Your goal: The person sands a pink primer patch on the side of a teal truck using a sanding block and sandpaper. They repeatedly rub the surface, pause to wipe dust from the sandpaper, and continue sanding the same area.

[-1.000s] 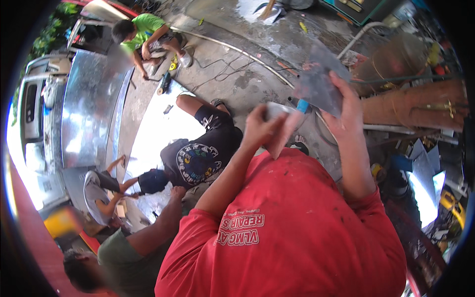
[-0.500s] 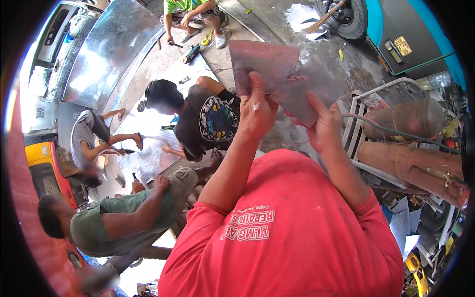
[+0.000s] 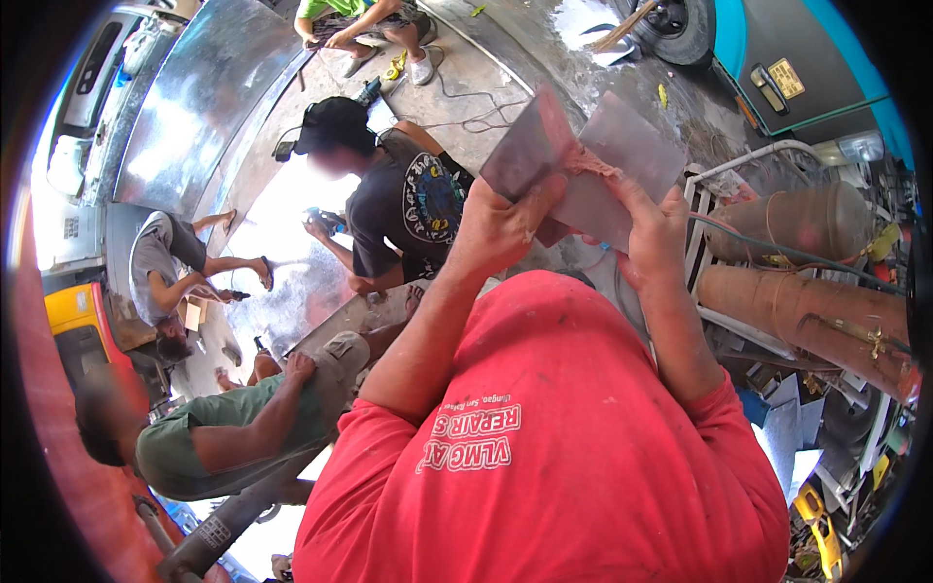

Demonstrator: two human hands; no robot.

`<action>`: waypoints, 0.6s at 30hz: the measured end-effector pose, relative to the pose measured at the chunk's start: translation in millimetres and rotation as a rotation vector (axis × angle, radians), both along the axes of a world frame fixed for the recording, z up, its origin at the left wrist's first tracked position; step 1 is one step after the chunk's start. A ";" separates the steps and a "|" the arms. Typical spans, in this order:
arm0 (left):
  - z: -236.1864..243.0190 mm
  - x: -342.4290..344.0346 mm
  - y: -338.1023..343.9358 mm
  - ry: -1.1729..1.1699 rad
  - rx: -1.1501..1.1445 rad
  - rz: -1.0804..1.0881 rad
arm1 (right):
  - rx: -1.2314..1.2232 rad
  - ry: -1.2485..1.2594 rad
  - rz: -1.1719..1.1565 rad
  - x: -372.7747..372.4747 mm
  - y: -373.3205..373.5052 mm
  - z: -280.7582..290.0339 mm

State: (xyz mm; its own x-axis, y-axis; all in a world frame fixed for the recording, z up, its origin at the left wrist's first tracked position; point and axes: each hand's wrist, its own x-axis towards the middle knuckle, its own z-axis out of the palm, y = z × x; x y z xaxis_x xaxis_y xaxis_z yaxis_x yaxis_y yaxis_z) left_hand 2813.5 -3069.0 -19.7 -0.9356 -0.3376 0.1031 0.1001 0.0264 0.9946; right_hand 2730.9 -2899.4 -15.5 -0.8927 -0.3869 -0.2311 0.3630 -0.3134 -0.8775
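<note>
The left hand (image 3: pixel 510 222) has its grip clenched on the left plate (image 3: pixel 523 154), the thumb pressed over the near face; its fingers behind are mostly hidden. The right hand (image 3: pixel 649 231) grasps the right plate (image 3: pixel 646 144) by its lower side, thumb along the edge. Both plates are thin, flat and tilted, raised in front of the person's chest. Pink paste (image 3: pixel 587 161) lies along the zone where the plates meet; whether bare edge touches bare edge there cannot be told.

For working the paste between the two faces, a firm thumb backed by spread fingers should stop either plate from twisting. One plate is best held steady while the other scrapes at a low angle, its edge laid fully along the face so that no streak is left behind. Folding the paste back toward the middle should hold it off the rims, where it could drop. The thumbs would do best well behind the scraping edge, since thin plates may cut.

Nearest below is the red shirt (image 3: pixel 583 418), so elbows a little forward would save it from smears. Farther out, a co-worker in a dark shirt (image 3: pixel 406 199) is beyond the left forearm, and a rusty cylinder (image 3: pixel 768 296) lies to the right; wide swings of the plates are better avoided.
</note>
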 end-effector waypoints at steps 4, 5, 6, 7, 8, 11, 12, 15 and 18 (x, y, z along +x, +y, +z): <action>-2.6 -3.8 1.9 -0.135 -0.066 -0.119 | -0.033 -0.071 0.031 -2.9 21.4 -8.1; -3.9 -5.4 4.8 -0.148 -0.086 -0.132 | -0.021 -0.070 0.033 -3.5 27.1 -10.1; -4.5 -8.4 8.8 -0.158 -0.108 -0.148 | -0.010 -0.066 0.033 -4.8 32.6 -11.5; -4.5 -10.3 13.2 -0.144 -0.086 -0.164 | 0.006 -0.048 -0.004 -3.5 37.5 -13.4; -3.3 -12.1 17.8 -0.116 -0.067 -0.186 | 0.021 -0.017 -0.047 -2.4 42.0 -14.7; 3.7 -23.5 27.5 -0.027 -0.144 -0.320 | 0.115 0.094 -0.058 -8.2 62.8 -14.4; 7.8 -25.0 30.5 -0.082 -0.117 -0.348 | 0.111 0.120 -0.044 -11.3 72.1 -13.0; 21.2 -31.3 36.8 -0.226 -0.105 -0.447 | 0.095 0.157 -0.005 -14.5 89.8 -8.1; 31.4 -33.6 40.6 -0.014 -0.304 -0.498 | 0.077 0.176 -0.044 -12.7 96.4 -6.5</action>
